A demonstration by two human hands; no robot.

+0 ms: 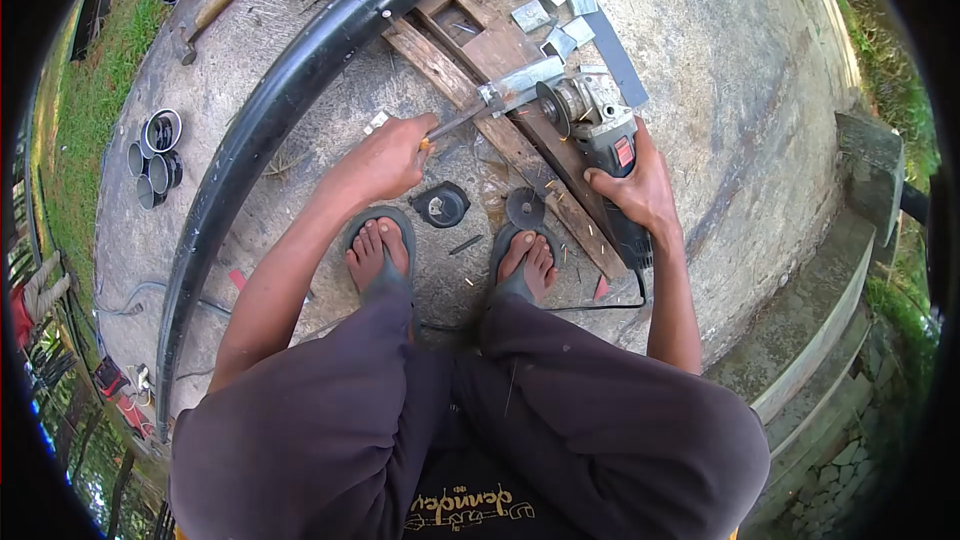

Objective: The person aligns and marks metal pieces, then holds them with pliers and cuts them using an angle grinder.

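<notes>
My right hand (643, 185) is wrapped round the body of an angle grinder (610, 145), its disc facing left. Closed in my left hand (385, 162) is a hand tool with a metal shaft (460, 120) and a bit of orange handle showing; its exact kind is hidden by my fingers. The shaft's far end meets a short galvanized square tube (525, 85) lying on the wooden boards (545, 140). The grinder's disc sits just right of this tube; whether they touch I cannot tell. Several cut tube pieces (530, 15) lie beyond it.
A long curved black pipe (290, 90) arcs across the left. On the concrete lie a hammer (225, 0), black rings (160, 130), a round black part (440, 204) and a loose disc (525, 208). The grinder's cord (600, 307) runs near my feet. Concrete steps (815, 310) stand right.
</notes>
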